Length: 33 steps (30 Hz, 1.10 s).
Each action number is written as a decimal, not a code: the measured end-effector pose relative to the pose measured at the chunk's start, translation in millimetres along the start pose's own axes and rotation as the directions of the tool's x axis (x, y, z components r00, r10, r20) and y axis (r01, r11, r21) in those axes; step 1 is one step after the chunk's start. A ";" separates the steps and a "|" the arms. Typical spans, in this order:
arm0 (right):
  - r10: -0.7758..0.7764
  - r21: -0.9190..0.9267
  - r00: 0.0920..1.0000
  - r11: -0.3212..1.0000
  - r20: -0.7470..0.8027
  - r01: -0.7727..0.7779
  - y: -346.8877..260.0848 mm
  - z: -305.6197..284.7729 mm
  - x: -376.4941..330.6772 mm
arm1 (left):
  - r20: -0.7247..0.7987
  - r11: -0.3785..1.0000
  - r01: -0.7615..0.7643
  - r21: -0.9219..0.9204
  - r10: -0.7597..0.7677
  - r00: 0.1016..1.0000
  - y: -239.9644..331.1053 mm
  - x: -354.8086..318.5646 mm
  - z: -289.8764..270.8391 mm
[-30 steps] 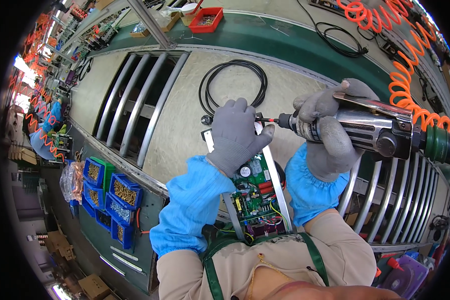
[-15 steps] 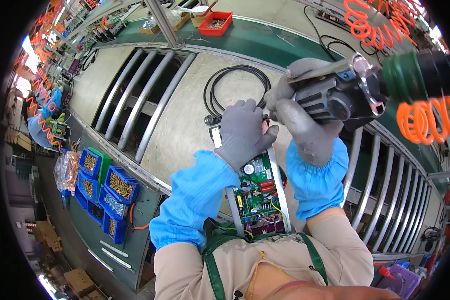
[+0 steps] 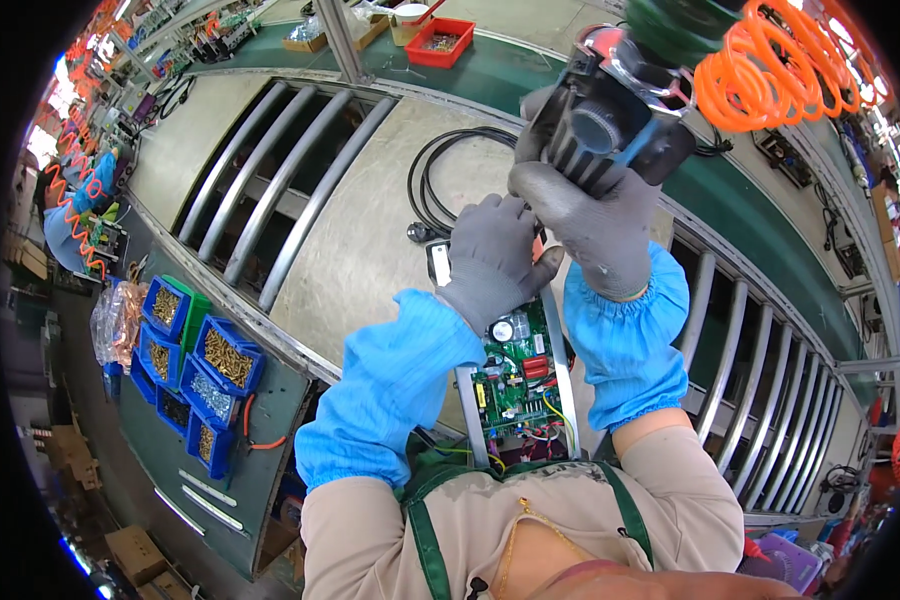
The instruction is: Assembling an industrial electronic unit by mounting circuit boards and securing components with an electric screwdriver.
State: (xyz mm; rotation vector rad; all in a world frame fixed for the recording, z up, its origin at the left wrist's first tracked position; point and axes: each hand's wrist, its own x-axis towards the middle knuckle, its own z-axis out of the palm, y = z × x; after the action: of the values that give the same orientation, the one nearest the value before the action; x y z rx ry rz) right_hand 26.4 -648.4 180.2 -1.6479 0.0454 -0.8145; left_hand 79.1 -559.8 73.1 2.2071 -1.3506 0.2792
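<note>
In front of me lies a narrow metal chassis (image 3: 469,415) holding a green circuit board (image 3: 510,390) with red and yellow parts and wires. My left hand (image 3: 495,250), in a grey glove, closes over the chassis's far end, thumb toward the right. My right hand (image 3: 605,220), gloved too, is wrapped around a black power screwdriver (image 3: 595,130) above that end. The driver's tip and its contact point are hidden by my hands. A small black-and-white part (image 3: 439,262) shows beside my left hand. Behind it lies a coiled black cable (image 3: 420,190).
Metal rollers (image 3: 310,235) lie at left, and more rollers (image 3: 740,360) at right. Blue bins (image 3: 228,357) of screws stand on a green side table (image 3: 270,420). A red tray (image 3: 440,43) sits at the back. An orange coiled hose (image 3: 770,75) hangs at upper right.
My right hand has shifted left and upward in view, tilting the power screwdriver with it. My left hand stays over the chassis's far end. The view has turned slightly.
</note>
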 end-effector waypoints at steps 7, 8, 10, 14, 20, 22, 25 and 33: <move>-0.150 0.273 0.967 0.940 -0.208 0.204 9.0 -18.1 -12.3 | 0.208 0.984 0.127 0.126 -0.151 0.966 12.4 8.6 -16.9; -0.202 0.310 0.952 0.912 -0.231 0.269 9.4 -20.4 -17.8 | 0.124 0.991 0.091 0.098 -0.103 0.987 10.6 6.4 -13.6; -0.135 0.355 0.950 0.905 -0.281 0.234 9.6 -17.9 -25.1 | 0.037 0.995 0.061 0.075 -0.064 0.997 10.5 4.0 -11.0; -0.134 0.290 0.933 0.927 -0.335 0.238 3.7 -12.8 -20.4 | 0.065 0.994 0.065 0.084 -0.071 0.995 12.2 6.3 -11.4; -0.010 0.140 0.983 0.990 -0.182 0.036 -0.8 -1.7 -4.7 | 0.140 0.989 0.080 0.122 -0.097 0.985 10.4 3.8 -14.8; 0.063 0.196 0.993 0.980 -0.103 -0.042 -6.7 -4.9 -2.8 | 0.148 0.989 0.086 0.122 -0.104 0.984 12.5 5.6 -17.8; 0.031 0.103 0.990 0.995 -0.135 -0.017 2.3 -1.4 2.7 | 0.214 0.987 0.101 0.124 -0.126 0.969 11.0 6.3 -18.6; 0.011 0.029 0.999 1.000 -0.038 -0.010 6.3 -2.8 8.7 | 0.130 0.994 0.093 0.059 -0.100 0.987 6.4 3.6 -12.5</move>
State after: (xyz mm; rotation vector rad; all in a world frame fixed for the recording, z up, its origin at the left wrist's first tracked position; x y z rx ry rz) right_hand 34.0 -656.4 178.9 -1.6042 0.0689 -0.8348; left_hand 76.4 -558.0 87.3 2.3631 -1.3133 0.1358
